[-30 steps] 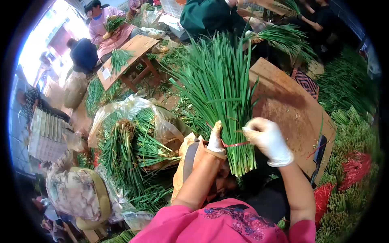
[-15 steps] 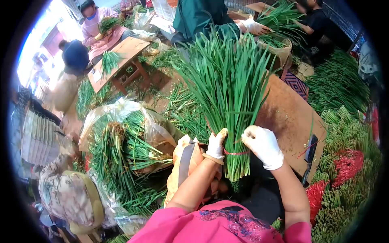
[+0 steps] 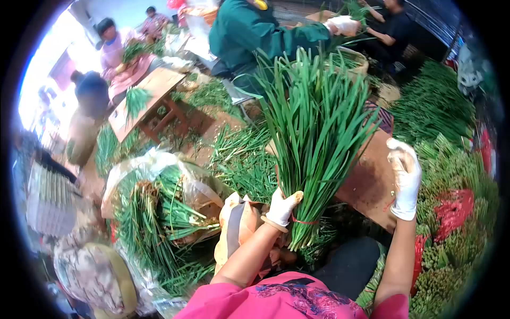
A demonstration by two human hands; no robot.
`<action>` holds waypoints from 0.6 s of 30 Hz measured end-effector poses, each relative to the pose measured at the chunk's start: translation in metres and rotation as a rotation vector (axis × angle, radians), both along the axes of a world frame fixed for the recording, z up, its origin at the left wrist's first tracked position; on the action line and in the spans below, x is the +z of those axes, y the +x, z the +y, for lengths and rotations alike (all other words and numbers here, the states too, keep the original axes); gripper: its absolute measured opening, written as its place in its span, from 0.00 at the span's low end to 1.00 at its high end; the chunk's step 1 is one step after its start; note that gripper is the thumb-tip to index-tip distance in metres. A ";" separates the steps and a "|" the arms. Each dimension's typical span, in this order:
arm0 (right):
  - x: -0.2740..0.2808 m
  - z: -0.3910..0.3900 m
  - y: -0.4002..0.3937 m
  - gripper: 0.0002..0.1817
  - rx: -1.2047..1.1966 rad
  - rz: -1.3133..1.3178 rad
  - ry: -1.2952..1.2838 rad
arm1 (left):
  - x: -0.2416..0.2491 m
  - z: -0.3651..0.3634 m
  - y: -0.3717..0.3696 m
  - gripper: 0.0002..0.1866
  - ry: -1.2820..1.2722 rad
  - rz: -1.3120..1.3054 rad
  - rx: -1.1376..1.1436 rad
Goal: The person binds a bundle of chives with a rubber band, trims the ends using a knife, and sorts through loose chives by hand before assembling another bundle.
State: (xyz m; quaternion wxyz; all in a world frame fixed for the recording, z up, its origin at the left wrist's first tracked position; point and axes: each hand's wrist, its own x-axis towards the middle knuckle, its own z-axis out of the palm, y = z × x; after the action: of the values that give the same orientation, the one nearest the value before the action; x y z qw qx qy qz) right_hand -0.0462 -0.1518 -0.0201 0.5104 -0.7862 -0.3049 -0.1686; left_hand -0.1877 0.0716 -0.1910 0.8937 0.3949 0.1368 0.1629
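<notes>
My left hand [image 3: 283, 207], in a white glove with a band at the wrist, is closed around the lower stems of a bunch of garlic chives [image 3: 313, 138]. A thin red tie [image 3: 305, 221] circles the stems just below that grip. The leaves fan upward, and the cut stem ends point down toward my lap, tilted slightly left. My right hand [image 3: 405, 178], also gloved in white, is raised apart from the bunch, over the right edge of the brown board [image 3: 366, 183]. Its fingers are loosely bent and apart, with nothing visible in them.
Tied chive bundles [image 3: 451, 212] are stacked at right, with red ties [image 3: 454, 213] lying on them. At left, a plastic bag [image 3: 199, 186] holds loose chives. Cut leaves [image 3: 244, 175] litter the floor. A person in green [image 3: 255, 37] works ahead; others sit by a low table [image 3: 154, 95].
My right hand has left the stems near the tie and moved right and up over the board's edge. The bunch now leans more to the right at its top, still in my left hand.
</notes>
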 end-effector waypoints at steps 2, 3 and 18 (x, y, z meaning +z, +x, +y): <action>0.030 0.018 -0.017 0.22 -0.082 -0.123 -0.167 | 0.013 -0.001 0.002 0.26 0.064 -0.020 -0.070; 0.022 0.019 -0.011 0.32 -0.019 -0.123 -0.101 | 0.025 0.002 0.003 0.28 0.103 -0.059 -0.149; -0.134 0.080 -0.204 0.29 0.374 1.279 0.677 | 0.113 0.067 -0.145 0.42 1.162 0.534 -0.501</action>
State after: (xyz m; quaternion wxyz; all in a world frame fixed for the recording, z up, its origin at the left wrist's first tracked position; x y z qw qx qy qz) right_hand -0.2504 -0.0722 -0.1538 0.8224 -0.4658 -0.0086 0.3265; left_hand -0.3323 0.1386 -0.0781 0.4834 0.8566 0.1473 -0.1048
